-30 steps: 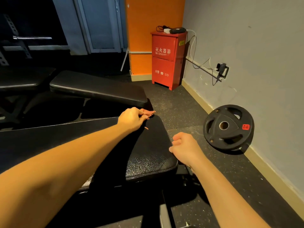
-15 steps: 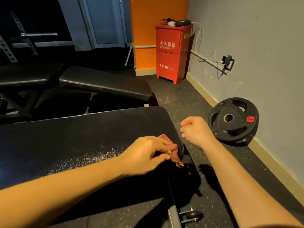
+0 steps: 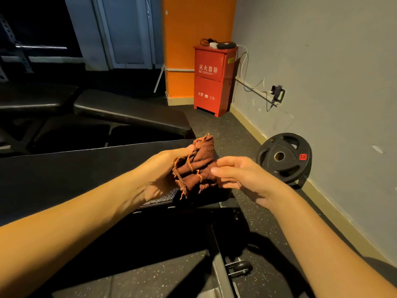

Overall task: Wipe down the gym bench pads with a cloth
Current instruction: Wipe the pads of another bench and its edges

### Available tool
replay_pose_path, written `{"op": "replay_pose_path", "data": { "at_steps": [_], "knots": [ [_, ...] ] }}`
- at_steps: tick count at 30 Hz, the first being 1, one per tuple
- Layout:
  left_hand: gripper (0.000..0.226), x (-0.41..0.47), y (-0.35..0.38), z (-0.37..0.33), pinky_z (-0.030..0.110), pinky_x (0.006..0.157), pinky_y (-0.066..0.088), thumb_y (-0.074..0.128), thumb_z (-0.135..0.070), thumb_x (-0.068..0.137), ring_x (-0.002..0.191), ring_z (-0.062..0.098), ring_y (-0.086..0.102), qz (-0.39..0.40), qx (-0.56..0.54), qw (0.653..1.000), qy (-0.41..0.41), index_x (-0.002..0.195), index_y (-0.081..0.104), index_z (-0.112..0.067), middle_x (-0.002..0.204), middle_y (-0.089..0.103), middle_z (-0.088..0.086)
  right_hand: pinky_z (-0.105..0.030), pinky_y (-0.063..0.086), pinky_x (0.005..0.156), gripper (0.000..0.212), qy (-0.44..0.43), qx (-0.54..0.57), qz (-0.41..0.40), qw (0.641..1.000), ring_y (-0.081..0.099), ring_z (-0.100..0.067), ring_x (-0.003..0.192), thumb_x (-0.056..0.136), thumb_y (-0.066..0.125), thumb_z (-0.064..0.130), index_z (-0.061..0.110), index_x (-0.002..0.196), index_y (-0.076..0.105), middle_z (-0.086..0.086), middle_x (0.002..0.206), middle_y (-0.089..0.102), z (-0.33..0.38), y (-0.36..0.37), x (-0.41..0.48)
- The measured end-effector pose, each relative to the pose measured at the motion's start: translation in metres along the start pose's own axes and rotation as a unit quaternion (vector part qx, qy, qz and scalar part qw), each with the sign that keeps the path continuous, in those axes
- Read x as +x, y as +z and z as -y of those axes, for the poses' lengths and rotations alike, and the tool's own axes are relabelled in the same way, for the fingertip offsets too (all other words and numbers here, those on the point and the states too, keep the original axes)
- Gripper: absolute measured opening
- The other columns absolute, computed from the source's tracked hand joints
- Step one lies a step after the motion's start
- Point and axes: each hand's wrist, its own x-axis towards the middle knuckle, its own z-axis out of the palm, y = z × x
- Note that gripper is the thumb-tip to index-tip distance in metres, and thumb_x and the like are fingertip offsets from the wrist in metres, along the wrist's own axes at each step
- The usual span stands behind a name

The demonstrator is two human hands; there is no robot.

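Lifted off the pad since half a second ago, the cloth [image 3: 196, 166] now hangs bunched at frame centre, above the bench pad [image 3: 75, 173]'s right end. I see my left hand [image 3: 163, 168] gripping it and my right hand [image 3: 240, 177] pinching its other side, with a weight plate [image 3: 283, 158] further right.

Bench pad [image 3: 75, 175] beneath my left hand [image 3: 159, 171], second bench [image 3: 129, 112] beyond it; weight plate [image 3: 283, 160] right of my right hand [image 3: 242, 179], open floor [image 3: 242, 143] between.
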Motion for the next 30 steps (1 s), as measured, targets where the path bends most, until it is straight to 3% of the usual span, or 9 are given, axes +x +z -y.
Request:
{"op": "replay_pose_path", "data": {
  "at_steps": [3, 6, 9, 13, 17, 21, 24, 27, 30],
  "knots": [
    [0.035, -0.019, -0.016, -0.032, 0.042, 0.089, 0.055, 0.061, -0.036, 0.097, 0.089, 0.029, 0.076, 0.014, -0.103, 0.995, 0.007, 0.113, 0.073, -0.007, 0.11, 0.076, 0.018, -0.048, 0.051, 0.102, 0.019, -0.012, -0.016, 0.003, 1.0, 0.07, -0.028, 0.094, 0.088, 0.077, 0.014, 0.009, 0.106, 0.076, -0.017, 0.103, 0.077, 0.01, 0.013, -0.013],
    [0.024, -0.027, -0.034, -0.028, 0.034, 0.077, 0.058, 0.071, -0.022, 0.085, 0.083, 0.023, 0.075, -0.013, 0.026, 0.999, 0.012, 0.103, 0.073, -0.005, 0.097, 0.077, 0.013, -0.043, 0.051, 0.089, 0.008, -0.02, -0.019, 0.0, 1.0, 0.066, -0.026, 0.087, 0.091, 0.072, 0.007, 0.011, 0.094, 0.078, -0.016, 0.094, 0.075, 0.019, 0.02, -0.025],
    [0.014, -0.038, -0.049, -0.021, 0.035, 0.081, 0.054, 0.068, -0.009, 0.094, 0.084, 0.025, 0.067, -0.05, 0.1, 0.993, 0.032, 0.103, 0.077, -0.006, 0.099, 0.076, 0.015, -0.033, 0.051, 0.082, 0.012, -0.005, 0.01, 0.012, 1.0, 0.065, -0.023, 0.082, 0.092, 0.066, 0.001, 0.008, 0.093, 0.075, -0.013, 0.091, 0.071, 0.027, 0.025, -0.037],
    [0.015, -0.051, -0.061, -0.015, 0.032, 0.072, 0.053, 0.068, -0.014, 0.097, 0.077, 0.023, 0.065, -0.06, 0.092, 0.993, 0.036, 0.085, 0.078, -0.015, 0.09, 0.074, 0.01, -0.029, 0.052, 0.077, 0.017, 0.028, 0.042, 0.046, 0.998, 0.065, -0.019, 0.078, 0.094, 0.06, 0.0, -0.008, 0.106, 0.069, -0.014, 0.092, 0.07, 0.044, 0.033, -0.059],
    [0.014, -0.051, -0.064, -0.016, 0.031, 0.072, 0.044, 0.074, -0.022, 0.09, 0.089, 0.028, 0.046, -0.071, -0.009, 0.997, 0.021, 0.102, 0.07, -0.014, 0.1, 0.052, 0.008, -0.032, 0.05, 0.071, 0.021, 0.052, -0.004, 0.041, 0.998, 0.056, -0.008, 0.052, 0.1, 0.053, -0.001, 0.007, 0.085, 0.065, 0.002, 0.06, 0.061, 0.076, 0.038, -0.061],
    [0.01, -0.04, -0.061, -0.021, 0.027, 0.061, 0.042, 0.067, -0.017, 0.097, 0.061, 0.015, 0.052, -0.093, -0.021, 0.995, 0.021, 0.089, 0.067, -0.013, 0.072, 0.058, 0.004, -0.035, 0.055, 0.067, 0.012, 0.049, -0.038, -0.003, 0.998, 0.062, -0.019, 0.073, 0.098, 0.059, 0.002, 0.004, 0.105, 0.069, -0.016, 0.094, 0.068, 0.078, 0.033, -0.044],
    [0.012, -0.024, -0.058, -0.02, 0.032, 0.063, 0.058, 0.071, -0.011, 0.094, 0.069, 0.02, 0.063, -0.13, 0.017, 0.991, 0.009, 0.106, 0.073, -0.008, 0.09, 0.069, 0.012, -0.035, 0.058, 0.072, 0.026, 0.074, 0.08, -0.009, 0.994, 0.066, -0.024, 0.088, 0.094, 0.061, -0.002, 0.0, 0.118, 0.07, -0.021, 0.108, 0.07, 0.071, 0.021, -0.031],
    [0.035, -0.014, -0.047, -0.017, 0.04, 0.082, 0.058, 0.085, -0.03, 0.082, 0.081, 0.02, 0.068, -0.217, 0.132, 0.965, 0.06, 0.11, 0.069, -0.016, 0.101, 0.073, 0.008, -0.033, 0.06, 0.061, 0.025, 0.05, 0.133, -0.026, 0.989, 0.069, -0.019, 0.074, 0.092, 0.064, -0.004, 0.001, 0.116, 0.069, -0.016, 0.098, 0.069, 0.072, 0.012, -0.018],
    [0.05, -0.028, -0.021, -0.026, 0.032, 0.09, 0.055, 0.081, -0.055, 0.066, 0.094, 0.011, 0.072, -0.138, 0.24, 0.945, 0.172, 0.104, 0.072, -0.025, 0.1, 0.076, -0.003, -0.034, 0.062, 0.061, 0.017, 0.027, 0.126, -0.039, 0.991, 0.071, -0.019, 0.067, 0.091, 0.069, 0.001, 0.006, 0.107, 0.069, -0.013, 0.088, 0.071, 0.073, 0.009, -0.005]
  ]
}}
